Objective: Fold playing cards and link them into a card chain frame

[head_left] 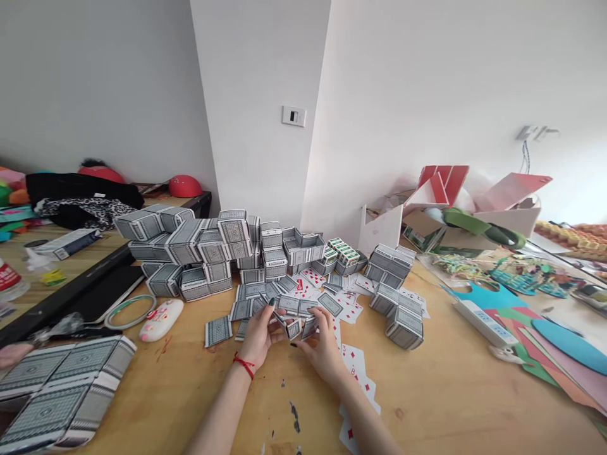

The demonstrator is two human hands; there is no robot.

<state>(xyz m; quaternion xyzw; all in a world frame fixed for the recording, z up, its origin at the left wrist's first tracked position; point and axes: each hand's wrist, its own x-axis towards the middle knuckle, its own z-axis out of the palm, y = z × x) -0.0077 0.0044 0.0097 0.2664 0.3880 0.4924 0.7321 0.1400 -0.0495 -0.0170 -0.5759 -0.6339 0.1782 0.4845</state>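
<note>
My left hand (257, 335), with a red string bracelet at the wrist, is closed around a small piece of folded playing cards (294, 328). My right hand (325, 346) pinches a grey-backed playing card (310, 326) at the right side of that piece. Whether the two touch is hard to make out. Just beyond my fingers lie several folded grey-backed cards (244, 308) and face-up red-suit cards (351, 360). A large stack of card-built boxes (208, 253) stands behind to the left, and a smaller block of card boxes (404, 325) sits to the right.
Another card-box structure (61, 385) stands at the front left, near a white mouse-shaped item (161, 320) and a tape roll (130, 312). Green-and-white card packs (346, 254) stand at the back. To the right are a power strip (486, 323) and coloured paper sheets (569, 344).
</note>
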